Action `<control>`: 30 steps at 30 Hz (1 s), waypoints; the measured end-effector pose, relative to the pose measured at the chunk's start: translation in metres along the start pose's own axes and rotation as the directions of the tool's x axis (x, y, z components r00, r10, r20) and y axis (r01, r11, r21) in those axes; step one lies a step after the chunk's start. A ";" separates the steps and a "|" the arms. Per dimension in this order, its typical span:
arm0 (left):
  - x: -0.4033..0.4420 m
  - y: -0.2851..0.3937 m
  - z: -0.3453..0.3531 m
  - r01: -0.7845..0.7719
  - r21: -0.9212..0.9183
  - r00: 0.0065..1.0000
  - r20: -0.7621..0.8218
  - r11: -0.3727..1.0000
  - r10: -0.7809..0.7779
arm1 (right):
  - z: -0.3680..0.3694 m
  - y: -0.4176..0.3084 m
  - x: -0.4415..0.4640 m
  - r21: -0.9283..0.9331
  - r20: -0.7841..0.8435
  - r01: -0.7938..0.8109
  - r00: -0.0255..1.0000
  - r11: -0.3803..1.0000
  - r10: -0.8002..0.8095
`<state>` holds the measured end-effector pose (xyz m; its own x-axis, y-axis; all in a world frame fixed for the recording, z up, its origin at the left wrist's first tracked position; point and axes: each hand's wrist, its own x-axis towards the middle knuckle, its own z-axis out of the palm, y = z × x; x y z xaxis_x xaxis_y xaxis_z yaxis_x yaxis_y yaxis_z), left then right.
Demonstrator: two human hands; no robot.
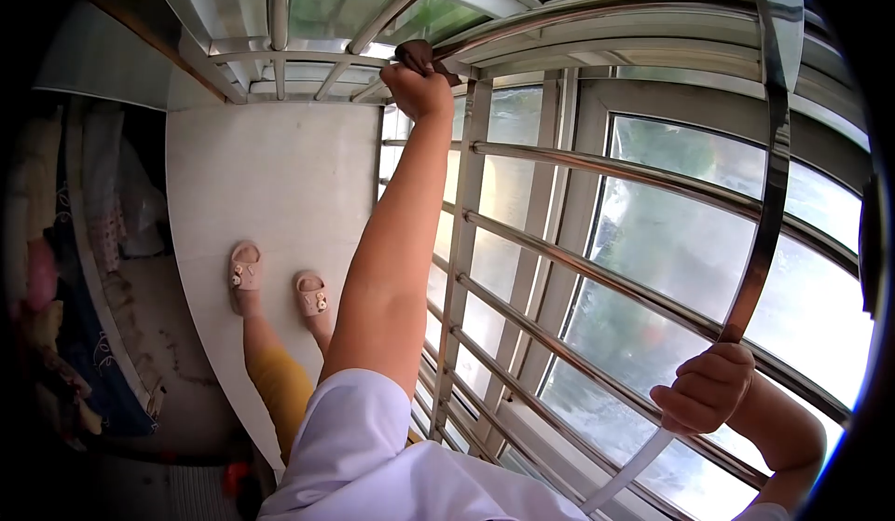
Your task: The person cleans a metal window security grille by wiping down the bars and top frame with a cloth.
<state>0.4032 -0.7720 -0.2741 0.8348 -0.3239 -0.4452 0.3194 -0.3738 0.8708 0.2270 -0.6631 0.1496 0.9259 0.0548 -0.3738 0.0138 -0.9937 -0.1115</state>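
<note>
My left hand reaches far forward, closed on a dark brown cloth that lies against the end of a shiny metal rail near the corner post. My right hand is wrapped around a flat, polished metal upright of the window guard. The upright shows above the fist and again below it. Several horizontal metal bars run behind my right hand, with frosted window panes behind them. Part of the cloth is hidden by my left fingers.
Pale floor tiles lie below, where my feet stand in pink slippers. More guard bars cross the far end. On the left, a dark open space holds hanging fabrics and a clear plastic bag.
</note>
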 end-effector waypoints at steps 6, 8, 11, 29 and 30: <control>-0.013 0.018 -0.011 -0.150 -0.062 0.987 0.045 0.987 0.153 | 0.001 -0.001 0.000 -0.008 -0.019 -0.004 1.000 1.000 0.004; -0.023 0.023 -0.006 -0.343 -0.091 0.938 -0.091 0.935 0.335 | 0.003 -0.001 -0.002 -0.005 -0.016 -0.006 1.000 1.000 0.006; -0.010 0.008 -0.002 -0.243 -0.032 0.969 -0.048 0.969 0.242 | 0.002 0.000 0.000 -0.015 -0.008 -0.010 1.000 1.000 0.010; -0.041 -0.051 0.057 -0.966 0.115 0.255 0.544 0.230 0.799 | 0.006 0.001 -0.010 -0.020 -0.027 0.010 1.000 1.000 -0.011; -0.040 -0.046 0.054 -0.971 0.088 0.233 0.528 0.221 0.817 | 0.006 0.002 -0.009 -0.029 -0.022 0.014 1.000 0.999 -0.015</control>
<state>0.3310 -0.7884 -0.3076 0.2190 -0.8396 0.4971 -0.7800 0.1554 0.6061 0.2159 -0.6647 0.1472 0.9338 0.0670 -0.3516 0.0376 -0.9952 -0.0898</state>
